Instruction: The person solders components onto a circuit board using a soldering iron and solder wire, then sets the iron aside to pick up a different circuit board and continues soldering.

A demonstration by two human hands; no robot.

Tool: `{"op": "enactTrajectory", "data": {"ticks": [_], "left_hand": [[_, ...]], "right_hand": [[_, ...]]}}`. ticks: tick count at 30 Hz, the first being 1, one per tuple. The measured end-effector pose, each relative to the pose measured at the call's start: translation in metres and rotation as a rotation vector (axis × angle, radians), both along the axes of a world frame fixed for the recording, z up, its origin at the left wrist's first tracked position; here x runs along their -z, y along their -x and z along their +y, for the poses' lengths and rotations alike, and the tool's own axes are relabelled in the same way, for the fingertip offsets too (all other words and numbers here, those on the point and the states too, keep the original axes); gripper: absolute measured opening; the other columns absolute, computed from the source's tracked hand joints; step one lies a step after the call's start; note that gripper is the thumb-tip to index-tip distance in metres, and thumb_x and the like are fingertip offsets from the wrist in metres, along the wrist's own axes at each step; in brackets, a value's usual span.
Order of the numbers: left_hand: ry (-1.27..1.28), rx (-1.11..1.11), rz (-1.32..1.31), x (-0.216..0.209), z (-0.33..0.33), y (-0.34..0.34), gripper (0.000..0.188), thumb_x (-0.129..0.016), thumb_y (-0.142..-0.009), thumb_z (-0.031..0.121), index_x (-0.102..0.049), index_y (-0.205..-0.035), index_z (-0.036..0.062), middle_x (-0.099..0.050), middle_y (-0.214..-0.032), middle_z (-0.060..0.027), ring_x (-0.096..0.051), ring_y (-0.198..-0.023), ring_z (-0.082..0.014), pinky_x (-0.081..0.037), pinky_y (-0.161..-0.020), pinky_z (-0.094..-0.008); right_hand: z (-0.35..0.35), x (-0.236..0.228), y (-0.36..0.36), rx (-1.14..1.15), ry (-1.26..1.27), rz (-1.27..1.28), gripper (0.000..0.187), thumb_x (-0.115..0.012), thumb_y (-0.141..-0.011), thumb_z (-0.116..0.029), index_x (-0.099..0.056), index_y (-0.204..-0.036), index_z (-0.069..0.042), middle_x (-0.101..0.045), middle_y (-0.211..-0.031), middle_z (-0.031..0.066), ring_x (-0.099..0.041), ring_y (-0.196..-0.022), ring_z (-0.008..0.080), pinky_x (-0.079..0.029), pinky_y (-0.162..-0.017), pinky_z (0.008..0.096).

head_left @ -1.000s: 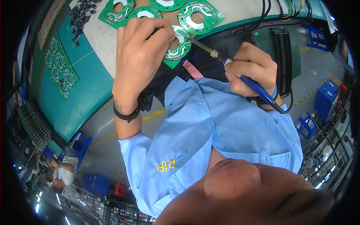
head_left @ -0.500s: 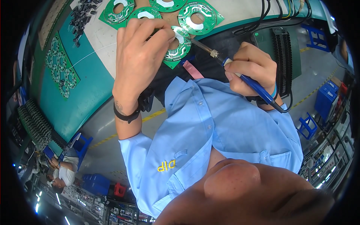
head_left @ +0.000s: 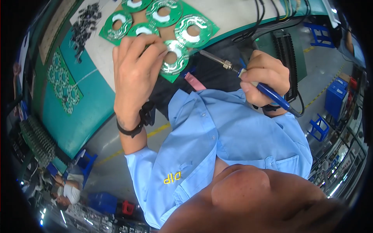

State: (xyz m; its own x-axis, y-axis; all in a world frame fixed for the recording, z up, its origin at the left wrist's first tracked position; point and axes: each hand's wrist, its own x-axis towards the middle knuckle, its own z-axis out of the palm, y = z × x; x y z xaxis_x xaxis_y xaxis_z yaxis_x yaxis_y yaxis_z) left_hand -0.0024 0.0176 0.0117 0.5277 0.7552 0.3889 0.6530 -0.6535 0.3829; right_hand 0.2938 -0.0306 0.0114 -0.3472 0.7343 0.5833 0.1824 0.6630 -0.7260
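Note:
My left hand [head_left: 136, 72] is closed in a pinch, its fingertips over the near round board of a green circuit board panel [head_left: 196, 33]. A thin pale solder wire [head_left: 86, 77] runs across the mat toward this hand; its end at the fingers is hidden. In my right hand [head_left: 266, 77] is a soldering iron [head_left: 274, 96] with a blue handle, held like a pen. Its metal tip points left at the edge of the near round board; whether it touches cannot be made out. The panel holds several ring-shaped boards with white patches and round central holes.
Loose black components with leads [head_left: 83, 33] lie in a heap at the far left. Another populated board panel [head_left: 64, 81] rests on the green mat [head_left: 77, 128]. Black cables [head_left: 262, 19] and a black slotted rack [head_left: 285, 58] are at the right. A person [head_left: 70, 192] sits beyond the lower left.
The soldering iron has drawn back a little to the right from the near round board. The panel, my left hand and the table sit slightly further left in the picture.

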Motion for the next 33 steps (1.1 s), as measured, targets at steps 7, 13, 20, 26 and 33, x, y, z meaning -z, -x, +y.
{"op": "enactTrajectory", "data": {"ticks": [7,13,20,26,33], "left_hand": [[0.021,-0.077,-0.039,0.001,-0.006,0.003,0.017,-0.078,-0.081,0.002,-0.072,-0.095,0.0068,-0.070,-0.103,-0.0035,-0.061,-0.094,-0.0253,-0.044,-0.083,-0.0379],[-0.015,-0.119,-0.103,0.010,-0.010,0.009,0.018,-0.079,-0.080,0.001,-0.070,-0.095,0.0060,-0.070,-0.100,-0.0056,-0.061,-0.091,-0.0256,-0.044,-0.081,-0.0376],[-0.207,-0.284,-0.177,0.027,-0.023,0.031,0.019,-0.081,-0.081,0.002,-0.069,-0.097,0.0054,-0.070,-0.098,-0.0065,-0.061,-0.088,-0.0254,-0.043,-0.078,-0.0367],[-0.310,-0.361,-0.275,0.041,-0.024,0.035,0.020,-0.080,-0.083,-0.001,-0.069,-0.099,0.0039,-0.071,-0.100,-0.0079,-0.060,-0.087,-0.0250,-0.044,-0.079,-0.0367],[-0.295,-0.339,-0.252,0.040,-0.024,0.035,0.020,-0.080,-0.083,-0.001,-0.068,-0.099,0.0040,-0.071,-0.100,-0.0082,-0.060,-0.087,-0.0253,-0.043,-0.079,-0.0367]], "right_hand": [[0.046,0.011,-0.016,0.334,-0.246,-0.095,0.019,-0.075,-0.089,-0.006,-0.071,-0.106,0.001,-0.066,-0.081,0.0099,-0.059,-0.066,0.0182,-0.047,-0.061,0.0272],[0.071,0.009,-0.009,0.421,-0.312,-0.056,0.017,-0.063,-0.099,-0.004,-0.070,-0.113,0.004,-0.065,-0.086,0.0103,-0.061,-0.077,0.0215,-0.050,-0.074,0.0317],[0.104,-0.011,-0.011,0.610,-0.447,-0.465,0.033,-0.076,-0.082,0.000,-0.069,-0.115,-0.003,-0.070,-0.107,0.0200,-0.069,-0.097,0.0399,-0.056,-0.085,0.0416],[0.104,-0.008,-0.010,0.654,-0.375,-0.410,0.035,-0.076,-0.081,0.000,-0.068,-0.115,-0.004,-0.070,-0.110,0.0205,-0.069,-0.102,0.0395,-0.056,-0.086,0.0426],[0.107,-0.013,-0.020,0.714,-0.413,-0.424,0.036,-0.074,-0.081,0.001,-0.068,-0.116,-0.005,-0.070,-0.109,0.0198,-0.069,-0.101,0.0391,-0.056,-0.085,0.0422]]}}
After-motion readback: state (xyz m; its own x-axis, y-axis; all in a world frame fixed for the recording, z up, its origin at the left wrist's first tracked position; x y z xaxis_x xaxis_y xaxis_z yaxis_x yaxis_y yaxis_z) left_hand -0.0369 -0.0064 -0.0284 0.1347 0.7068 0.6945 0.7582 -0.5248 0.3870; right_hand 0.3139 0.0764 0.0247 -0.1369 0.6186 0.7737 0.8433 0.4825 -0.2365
